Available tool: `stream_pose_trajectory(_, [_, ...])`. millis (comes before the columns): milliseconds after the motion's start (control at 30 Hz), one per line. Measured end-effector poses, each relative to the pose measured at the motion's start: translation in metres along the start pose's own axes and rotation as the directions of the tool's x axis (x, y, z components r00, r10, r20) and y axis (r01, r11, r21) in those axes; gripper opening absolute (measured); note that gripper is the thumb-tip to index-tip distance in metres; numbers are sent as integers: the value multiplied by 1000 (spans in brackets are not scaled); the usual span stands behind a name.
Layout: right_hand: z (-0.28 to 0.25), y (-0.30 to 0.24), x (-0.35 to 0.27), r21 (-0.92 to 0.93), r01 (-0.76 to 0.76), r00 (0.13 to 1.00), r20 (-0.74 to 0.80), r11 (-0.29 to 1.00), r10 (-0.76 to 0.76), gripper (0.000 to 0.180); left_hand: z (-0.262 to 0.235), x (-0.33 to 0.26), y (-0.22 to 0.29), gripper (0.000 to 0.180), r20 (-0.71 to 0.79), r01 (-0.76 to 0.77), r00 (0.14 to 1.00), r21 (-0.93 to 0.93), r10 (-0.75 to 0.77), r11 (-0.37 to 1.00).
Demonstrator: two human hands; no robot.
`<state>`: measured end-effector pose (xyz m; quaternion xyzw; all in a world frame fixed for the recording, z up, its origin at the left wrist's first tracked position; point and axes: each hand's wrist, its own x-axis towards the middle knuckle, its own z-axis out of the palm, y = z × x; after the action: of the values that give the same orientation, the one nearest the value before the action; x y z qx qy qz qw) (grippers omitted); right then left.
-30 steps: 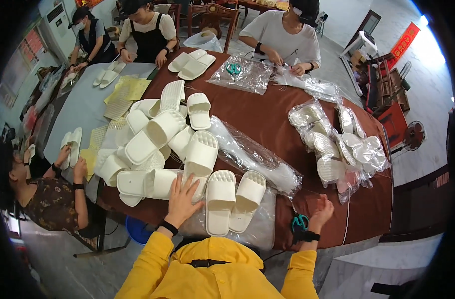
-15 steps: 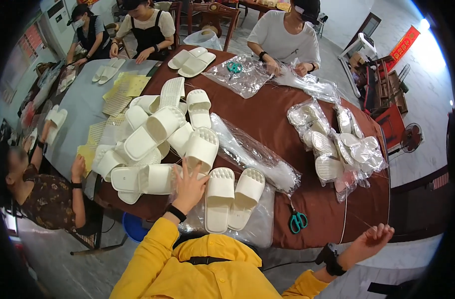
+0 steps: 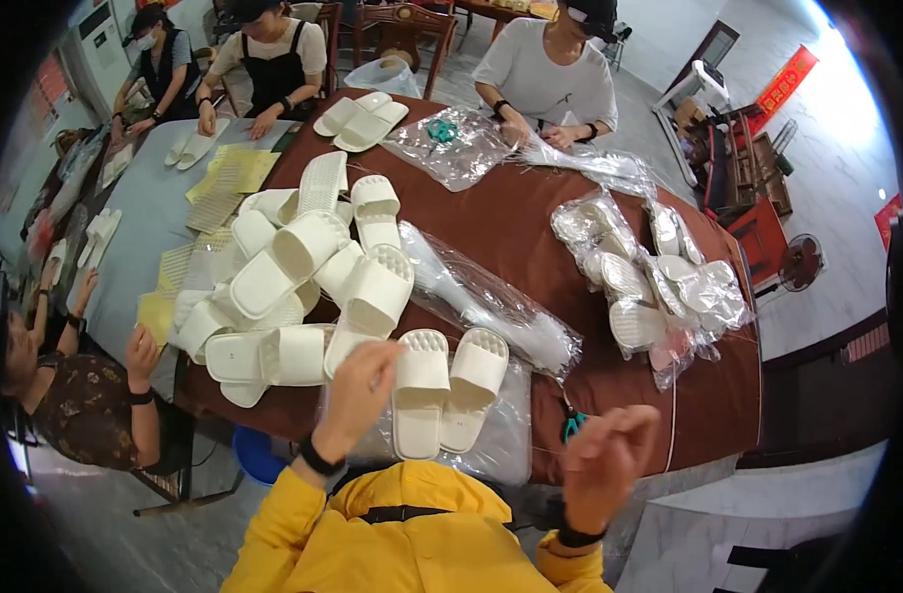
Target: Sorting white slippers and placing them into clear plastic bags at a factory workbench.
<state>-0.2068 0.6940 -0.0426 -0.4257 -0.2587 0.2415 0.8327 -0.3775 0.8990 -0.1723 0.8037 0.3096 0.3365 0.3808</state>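
A pair of cream slide slippers (image 3: pixel 422 393) lies side by side at the table's near edge, on flat clear plastic bags (image 3: pixel 516 415). Just left of the pair, my left hand (image 3: pixel 357 390) is raised with its fingers curled together; whatever they may pinch is too small to name. My right hand (image 3: pixel 609 463) hovers near the front edge, fingers bent and closed, their contents unclear. It partly covers teal-handled scissors (image 3: pixel 573 425). Beyond my left hand rises a loose pile of cream slippers (image 3: pixel 308 242). A clear sleeve of thin white strands (image 3: pixel 481 296) stretches diagonally behind the pair.
Bagged slippers (image 3: pixel 634 282) are heaped on the right of the brown-covered table (image 3: pixel 516 212). Another pair (image 3: pixel 364 121) and more teal scissors (image 3: pixel 441 130) lie at the far side. Several co-workers stand or sit around. A blue bucket (image 3: pixel 258 455) is below the left edge.
My left hand has lifted off the slippers and its spread fingers have curled. My right hand has swung inward from the far right to in front of the scissors. The view has shifted slightly.
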Motion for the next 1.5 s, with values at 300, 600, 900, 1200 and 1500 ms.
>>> stream_pose_trajectory(300, [1,9,-11,-96,-81,994,59,992,87,22,21,-53,74,20,418,56,891,-491,178,869])
stream_pose_trajectory(600, [-90,40,-1,-347,-232,959,-235,909,155,9,10,-88,7,9,420,-243,863,-139,280,960])
stream_pose_trajectory(900, [-114,153,-29,-700,-335,850,64,631,523,18,24,-101,-21,7,514,-230,819,-112,255,967])
stream_pose_trajectory(1200, [-100,206,-31,-884,262,882,382,388,276,43,49,-93,-43,9,424,-181,893,25,154,983])
stream_pose_trajectory(1500, [-90,228,-31,-960,264,852,276,92,445,63,78,-83,-53,11,223,-111,972,174,70,978])
